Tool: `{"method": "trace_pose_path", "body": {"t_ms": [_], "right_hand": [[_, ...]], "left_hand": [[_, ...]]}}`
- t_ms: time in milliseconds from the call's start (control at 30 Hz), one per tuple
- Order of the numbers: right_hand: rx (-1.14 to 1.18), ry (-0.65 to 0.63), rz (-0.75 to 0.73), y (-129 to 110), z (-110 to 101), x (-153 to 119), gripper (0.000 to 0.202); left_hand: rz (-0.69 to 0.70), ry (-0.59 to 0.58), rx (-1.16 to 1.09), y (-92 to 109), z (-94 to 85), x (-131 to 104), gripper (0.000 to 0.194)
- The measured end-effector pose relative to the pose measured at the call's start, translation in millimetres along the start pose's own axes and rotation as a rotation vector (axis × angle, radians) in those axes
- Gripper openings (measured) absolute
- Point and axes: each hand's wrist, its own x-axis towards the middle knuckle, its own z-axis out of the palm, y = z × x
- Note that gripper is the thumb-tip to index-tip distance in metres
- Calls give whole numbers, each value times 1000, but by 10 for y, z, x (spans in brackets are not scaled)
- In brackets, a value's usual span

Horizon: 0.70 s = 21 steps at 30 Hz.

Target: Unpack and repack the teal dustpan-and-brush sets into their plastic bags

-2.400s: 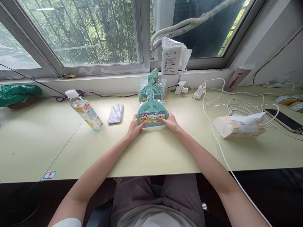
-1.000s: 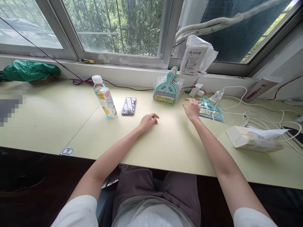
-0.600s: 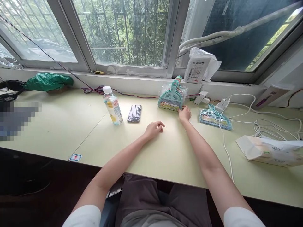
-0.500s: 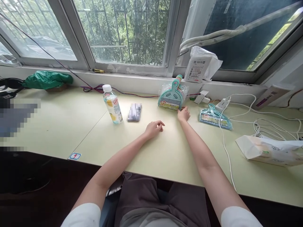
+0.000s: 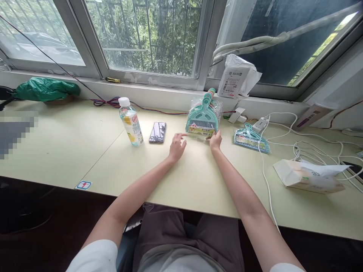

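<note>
The right hand (image 5: 214,140) is closed at the lower right corner of a teal dustpan set (image 5: 202,120), pinching its edge between thumb and fingers. The left hand (image 5: 178,146) is half open, with the fingers loosely bent; it is near the lower left corner of the same set, and I cannot tell if a fingertip touches it.

This set stands upright near the wall, wrapped in clear, crinkled film; it has a rounded pan, a looped handle, grey bristles and a colourful printed label. Behind it, more looped handles (image 5: 211,91) appear in a row. To the right, another wrapped teal set (image 5: 251,140) lies on the smooth, pale yellow-green surface (image 5: 193,185), with a thin white cable (image 5: 263,175) crossing over it.

On the left are a glossy phone (image 5: 158,132) and a clear plastic bottle (image 5: 132,124) with a white cap. Farther right is a soft tissue pack (image 5: 307,176).
</note>
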Motion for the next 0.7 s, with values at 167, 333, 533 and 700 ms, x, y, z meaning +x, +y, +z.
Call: {"method": "trace_pose_path", "body": {"t_ms": [167, 333, 533, 700], "right_hand": [[325, -59, 52, -126, 20, -395, 35], [408, -322, -18, -219, -47, -658, 44], [83, 167, -158, -223, -433, -895, 33], [57, -89, -253, -335, -473, -1016, 41]], "left_hand": [[-254, 112, -357, -157, -145, 189, 51], [-337, -109, -735, -252, -232, 265, 43], [-506, -26, -879, -183, -101, 182, 32], [-551, 75, -866, -178, -90, 198, 29]]}}
